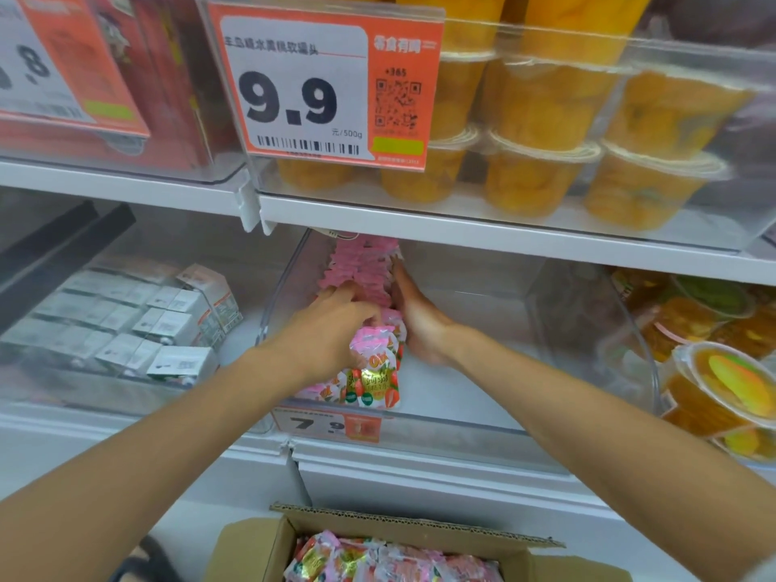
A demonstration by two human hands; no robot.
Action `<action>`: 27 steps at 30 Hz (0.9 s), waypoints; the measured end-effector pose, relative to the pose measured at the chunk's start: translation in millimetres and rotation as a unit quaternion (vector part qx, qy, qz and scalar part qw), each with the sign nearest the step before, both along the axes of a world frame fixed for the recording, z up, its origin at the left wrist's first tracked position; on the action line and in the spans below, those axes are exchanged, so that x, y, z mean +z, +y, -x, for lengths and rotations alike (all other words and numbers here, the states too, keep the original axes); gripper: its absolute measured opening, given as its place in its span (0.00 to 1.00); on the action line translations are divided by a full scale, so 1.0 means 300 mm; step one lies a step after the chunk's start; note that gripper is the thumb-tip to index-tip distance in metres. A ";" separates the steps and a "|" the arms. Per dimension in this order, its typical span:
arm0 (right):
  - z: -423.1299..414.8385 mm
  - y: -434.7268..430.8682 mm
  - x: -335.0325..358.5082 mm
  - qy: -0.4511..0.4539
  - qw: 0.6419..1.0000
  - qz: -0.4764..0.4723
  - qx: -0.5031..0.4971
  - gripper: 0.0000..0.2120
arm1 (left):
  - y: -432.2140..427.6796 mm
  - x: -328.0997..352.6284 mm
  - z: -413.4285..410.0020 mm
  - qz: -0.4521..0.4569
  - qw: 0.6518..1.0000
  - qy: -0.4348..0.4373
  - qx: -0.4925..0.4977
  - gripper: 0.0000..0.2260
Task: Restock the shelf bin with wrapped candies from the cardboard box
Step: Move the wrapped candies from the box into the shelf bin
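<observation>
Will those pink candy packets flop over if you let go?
Probably: the pink wrapped candy packets stand on edge in a row, steadied by the left hand and right hand. Their glossy film likely slides easily.

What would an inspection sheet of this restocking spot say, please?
Surface: white shelf carrying a clear shelf bin, its right part bare.
Job's things: wrapped candies standing in one row at the bin's left; cardboard box below, open, more packets inside.
Clutter: nothing seen.
Grippers: left hand curls its fingers over the row's front packets; right hand lies flat against the row's right side.
Cables: nothing seen.
Surroundings: peach cups above, white cartons left, jelly cups right, price tags.
</observation>
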State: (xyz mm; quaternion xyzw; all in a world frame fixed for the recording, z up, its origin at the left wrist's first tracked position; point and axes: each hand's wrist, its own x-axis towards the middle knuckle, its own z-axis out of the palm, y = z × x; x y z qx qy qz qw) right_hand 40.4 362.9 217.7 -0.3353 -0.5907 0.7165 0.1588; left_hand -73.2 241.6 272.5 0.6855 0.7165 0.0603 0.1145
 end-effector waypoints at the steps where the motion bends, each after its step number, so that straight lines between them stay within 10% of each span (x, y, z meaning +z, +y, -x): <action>1: -0.004 -0.006 0.022 -0.007 1.000 -0.008 -0.026 0.33 | -0.001 -0.001 0.000 -0.001 1.000 -0.002 -0.001 0.23; 6: -0.128 -0.066 0.070 -0.231 0.951 -0.197 -0.058 0.08 | 0.002 -0.010 0.007 -0.003 1.000 -0.014 -0.007 0.23; 10: -0.147 -0.175 0.097 -0.141 0.966 -0.168 0.138 0.25 | 0.004 -0.010 0.005 -0.009 1.000 -0.020 -0.005 0.22; 14: -0.229 -0.111 0.074 -0.197 0.926 -0.305 0.107 0.25 | 0.002 -0.006 0.005 -0.007 1.000 -0.024 -0.009 0.21; 27: -0.192 -0.126 0.042 -0.139 0.965 -0.213 0.061 0.19 | 0.015 -0.009 0.008 -0.012 1.000 -0.009 -0.021 0.19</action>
